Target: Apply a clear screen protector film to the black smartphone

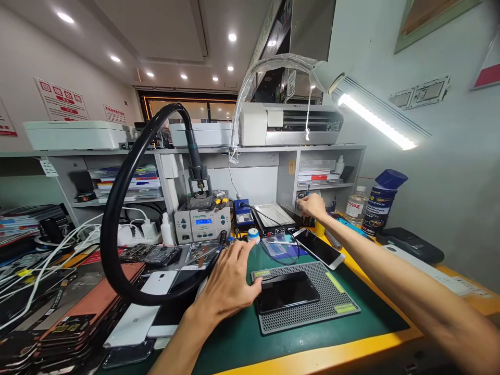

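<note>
Black phone (289, 292) lies flat, glossy side up, on grey perforated mat (332, 286), mid-bench; long axis approx. 9 to 3 o'clock, R end tipped slightly away from wearer. L hand (232, 281) is by far the nearer: fingers spread & curved, nothing gripped, phone at approx. 3 o'clock from its thumb tip, which is at phone's L end; can't tell if touching. R hand (312, 205) is well apart, approx. 1 o'clock from phone, before grey shelf unit (332, 150); fingers bunched, can't tell if gripping. White-framed phone (321, 249) lies betw. R hand & mat.
</note>
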`<state>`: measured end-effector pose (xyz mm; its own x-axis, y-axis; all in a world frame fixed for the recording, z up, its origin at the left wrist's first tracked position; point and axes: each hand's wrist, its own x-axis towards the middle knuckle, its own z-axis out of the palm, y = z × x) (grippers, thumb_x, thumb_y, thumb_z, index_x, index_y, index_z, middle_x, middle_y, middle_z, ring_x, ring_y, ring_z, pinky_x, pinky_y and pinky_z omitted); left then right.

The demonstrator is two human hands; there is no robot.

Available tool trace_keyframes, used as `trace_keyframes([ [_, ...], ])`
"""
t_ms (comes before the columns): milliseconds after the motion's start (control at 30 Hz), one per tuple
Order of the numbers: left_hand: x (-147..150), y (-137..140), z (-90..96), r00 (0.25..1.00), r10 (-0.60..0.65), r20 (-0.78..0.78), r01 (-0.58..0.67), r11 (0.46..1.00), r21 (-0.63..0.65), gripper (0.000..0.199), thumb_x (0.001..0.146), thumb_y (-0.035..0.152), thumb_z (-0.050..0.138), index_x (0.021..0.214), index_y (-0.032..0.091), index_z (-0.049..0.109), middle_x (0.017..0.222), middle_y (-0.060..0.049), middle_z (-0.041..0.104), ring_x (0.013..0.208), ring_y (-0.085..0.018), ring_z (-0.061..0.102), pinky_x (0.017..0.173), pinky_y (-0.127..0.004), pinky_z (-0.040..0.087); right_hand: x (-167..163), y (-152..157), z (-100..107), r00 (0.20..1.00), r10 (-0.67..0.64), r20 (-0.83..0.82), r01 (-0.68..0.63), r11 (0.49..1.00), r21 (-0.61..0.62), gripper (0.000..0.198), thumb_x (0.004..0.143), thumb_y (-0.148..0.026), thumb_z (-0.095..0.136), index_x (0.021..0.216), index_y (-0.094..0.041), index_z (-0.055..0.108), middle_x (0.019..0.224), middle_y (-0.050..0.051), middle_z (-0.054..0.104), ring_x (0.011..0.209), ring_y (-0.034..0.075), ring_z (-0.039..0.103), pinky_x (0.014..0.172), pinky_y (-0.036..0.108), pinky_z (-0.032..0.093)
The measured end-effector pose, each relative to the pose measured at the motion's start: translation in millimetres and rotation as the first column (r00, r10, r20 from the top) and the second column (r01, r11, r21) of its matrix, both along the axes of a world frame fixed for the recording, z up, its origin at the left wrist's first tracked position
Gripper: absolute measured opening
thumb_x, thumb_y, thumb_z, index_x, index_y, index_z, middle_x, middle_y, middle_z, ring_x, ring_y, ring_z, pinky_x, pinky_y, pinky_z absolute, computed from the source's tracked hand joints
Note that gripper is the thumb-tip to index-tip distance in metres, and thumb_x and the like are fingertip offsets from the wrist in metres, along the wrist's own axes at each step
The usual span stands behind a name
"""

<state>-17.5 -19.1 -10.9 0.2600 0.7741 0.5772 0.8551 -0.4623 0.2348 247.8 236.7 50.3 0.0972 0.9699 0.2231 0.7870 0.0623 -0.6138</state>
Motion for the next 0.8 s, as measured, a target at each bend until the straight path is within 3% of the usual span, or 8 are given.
trace_keyframes([
  [233,0.0,0.6,0.7,1.000,-0.003,0.010,0.003,1.000,-0.010,0.073,0.079,0.027,0.065,0.147,0.022,0.039,0.135,-0.012,0.054,0.125,-0.031,0.054,0.108,-0.048,0.046,2.0,1.0,1.7,0.956,0.060,-0.286,-0.094,0.990,-0.105,0.034,0.097,-0.036,0.062,0.123,-0.015,0.061,0.120,0.010,0.064,0.099,0.022,0.066,0.084,0.041,0.057],
  [400,-0.3,-1.7,0.7,1.000,-0.008,0.011,0.008,1.000,-0.009,0.073,0.080,0.028,0.065,0.148,0.023,0.038,0.135,-0.011,0.054,0.126,-0.031,0.054,0.108,-0.048,0.047,3.5,-2.8,3.9,0.915,0.084,-0.395,-0.146,0.981,-0.129,0.035,0.097,-0.036,0.063,0.123,-0.014,0.061,0.120,0.011,0.064,0.099,0.022,0.066,0.084,0.041,0.057],
  [567,-1.4,-1.4,0.1,1.000,-0.009,0.017,0.009,1.000,-0.015,0.072,0.081,0.029,0.065,0.148,0.026,0.039,0.135,-0.010,0.055,0.125,-0.031,0.056,0.107,-0.048,0.048,6.3,-1.5,1.3,0.930,0.079,-0.359,-0.132,0.983,-0.128,0.035,0.096,-0.036,0.063,0.123,-0.014,0.060,0.120,0.011,0.064,0.100,0.022,0.066,0.084,0.041,0.057],
  [800,-1.5,0.8,-0.5,1.000,-0.002,-0.007,0.002,1.000,-0.022,0.071,0.081,0.029,0.064,0.147,0.025,0.038,0.134,-0.011,0.055,0.124,-0.031,0.055,0.106,-0.048,0.048,8.1,-3.6,-3.6,0.988,0.064,-0.140,-0.070,0.997,-0.042,0.033,0.097,-0.036,0.062,0.121,-0.015,0.062,0.120,0.010,0.064,0.100,0.022,0.066,0.085,0.040,0.057],
])
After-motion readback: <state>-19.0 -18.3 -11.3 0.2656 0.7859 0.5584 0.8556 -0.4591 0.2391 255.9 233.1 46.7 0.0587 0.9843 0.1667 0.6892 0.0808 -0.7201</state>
